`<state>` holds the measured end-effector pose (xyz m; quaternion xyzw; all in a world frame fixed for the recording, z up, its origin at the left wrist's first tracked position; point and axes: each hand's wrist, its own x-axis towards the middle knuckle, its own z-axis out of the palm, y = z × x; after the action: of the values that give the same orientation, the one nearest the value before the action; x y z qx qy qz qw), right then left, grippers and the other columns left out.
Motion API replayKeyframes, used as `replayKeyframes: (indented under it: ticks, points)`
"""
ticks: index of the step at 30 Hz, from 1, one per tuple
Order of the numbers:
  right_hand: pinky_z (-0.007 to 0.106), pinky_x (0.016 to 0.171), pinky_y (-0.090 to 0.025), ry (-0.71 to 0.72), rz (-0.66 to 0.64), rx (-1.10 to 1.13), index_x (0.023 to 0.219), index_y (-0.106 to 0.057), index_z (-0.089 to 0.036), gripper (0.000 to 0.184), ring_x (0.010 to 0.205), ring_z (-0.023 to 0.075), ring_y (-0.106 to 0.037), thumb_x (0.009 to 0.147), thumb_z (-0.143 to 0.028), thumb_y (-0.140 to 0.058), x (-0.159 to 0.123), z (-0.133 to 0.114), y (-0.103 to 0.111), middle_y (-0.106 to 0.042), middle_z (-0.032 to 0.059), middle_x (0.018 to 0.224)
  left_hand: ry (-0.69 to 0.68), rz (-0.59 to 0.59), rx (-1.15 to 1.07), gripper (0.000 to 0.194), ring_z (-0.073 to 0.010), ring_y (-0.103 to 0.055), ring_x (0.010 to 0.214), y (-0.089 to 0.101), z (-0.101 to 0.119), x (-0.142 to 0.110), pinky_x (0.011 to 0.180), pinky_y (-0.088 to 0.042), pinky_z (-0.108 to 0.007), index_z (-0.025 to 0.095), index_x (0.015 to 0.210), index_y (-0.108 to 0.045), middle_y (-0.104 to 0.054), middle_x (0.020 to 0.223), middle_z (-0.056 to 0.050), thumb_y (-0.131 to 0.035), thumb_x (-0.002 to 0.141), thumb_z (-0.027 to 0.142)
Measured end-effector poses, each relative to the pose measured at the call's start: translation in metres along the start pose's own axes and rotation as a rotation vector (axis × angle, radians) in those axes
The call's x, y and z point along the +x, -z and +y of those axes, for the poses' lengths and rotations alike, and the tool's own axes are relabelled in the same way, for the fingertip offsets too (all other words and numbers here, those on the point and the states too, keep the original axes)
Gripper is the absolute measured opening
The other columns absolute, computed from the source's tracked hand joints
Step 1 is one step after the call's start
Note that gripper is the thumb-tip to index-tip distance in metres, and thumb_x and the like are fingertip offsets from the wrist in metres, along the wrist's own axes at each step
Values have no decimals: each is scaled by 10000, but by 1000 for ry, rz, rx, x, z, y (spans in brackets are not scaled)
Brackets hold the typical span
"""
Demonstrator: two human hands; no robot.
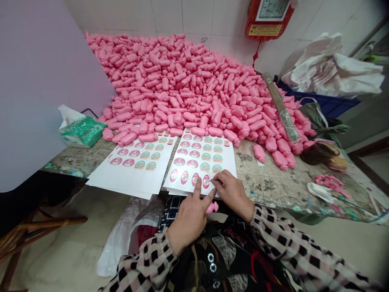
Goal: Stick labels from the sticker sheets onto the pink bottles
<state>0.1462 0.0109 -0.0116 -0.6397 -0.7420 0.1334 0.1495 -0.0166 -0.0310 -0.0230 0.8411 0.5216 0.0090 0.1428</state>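
A white sheet of stickers [204,147] lies before me, with rows of pink and green labels and several pink ovals along its near edge. My left hand [191,215] rests its outstretched index finger on the sheet, and its thumb reaches toward the right-hand oval. A small pink bottle [212,207] pokes out from under that palm, past the table edge, apparently held by the curled fingers; most of it is hidden. With thumb and index finger together, my right hand [232,192] pinches the right edge of an oval sticker [206,181].
A big heap of pink bottles [182,81] covers the table's back. More sticker sheets [133,178] lie at left, beside a green tissue pack [83,130]. A flat bar [281,107] leans on the heap. Some bottles [279,159] and a pink cord [331,183] lie at right.
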Motion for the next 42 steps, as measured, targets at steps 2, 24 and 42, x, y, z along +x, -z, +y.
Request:
replayKeyframes:
  ticks: [2, 24, 42]
  points:
    - [229, 664, -362, -26, 21, 34, 856, -602, -228, 215, 791, 134, -557, 905, -307, -409, -2, -1, -3, -580, 17, 895, -12, 12, -7, 687, -241, -565, 1023, 0, 0, 0, 837, -440, -370, 399, 1417, -175, 79, 1535, -76, -457, 831, 179]
    - [261, 538, -255, 11, -29, -103, 707, -623, -214, 211, 696, 132, -538, 803, -384, -544, 32, -25, 39, -625, 4, 798, 6, 11, -27, 726, -252, -597, 961, 0, 0, -2, 797, -465, -406, 427, 1405, -171, 89, 1530, -98, -500, 810, 174]
    - [240, 570, -375, 61, 149, 828, 683, -600, -184, 235, 603, 109, -479, 730, -400, -676, -6, -31, 39, -577, -8, 678, 365, -182, -2087, 600, -83, -496, 439, 43, -3, 3, 390, -367, -177, 166, 886, -526, -571, 616, -12, -314, 775, 716]
